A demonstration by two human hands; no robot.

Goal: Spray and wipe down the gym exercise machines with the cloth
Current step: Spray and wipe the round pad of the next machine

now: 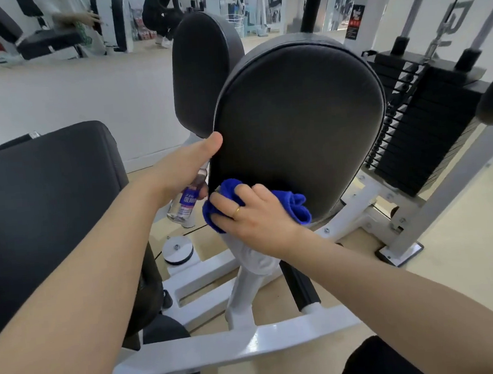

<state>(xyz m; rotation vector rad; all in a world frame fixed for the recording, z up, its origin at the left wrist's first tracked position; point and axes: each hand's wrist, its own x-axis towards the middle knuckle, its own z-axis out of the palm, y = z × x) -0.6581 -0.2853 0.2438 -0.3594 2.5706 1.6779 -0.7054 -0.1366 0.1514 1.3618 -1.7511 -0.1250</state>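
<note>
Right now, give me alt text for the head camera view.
A right hand presses a blue cloth against the lower edge of a black padded machine cushion. The left hand steadies the cushion's edge while holding a clear spray bottle.

Right hand (250, 216) presses blue cloth (295, 208) against black pad (296, 124) (left hand (187, 167) holds spray bottle (183, 206)).

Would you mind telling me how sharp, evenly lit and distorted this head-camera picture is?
Head view: wide-angle bend curves the white frame and stretches both forearms; bright, even light, soft sheen on the black pad; blue cloth, right hand and left hand are sharp; the far background is blurred.
</note>
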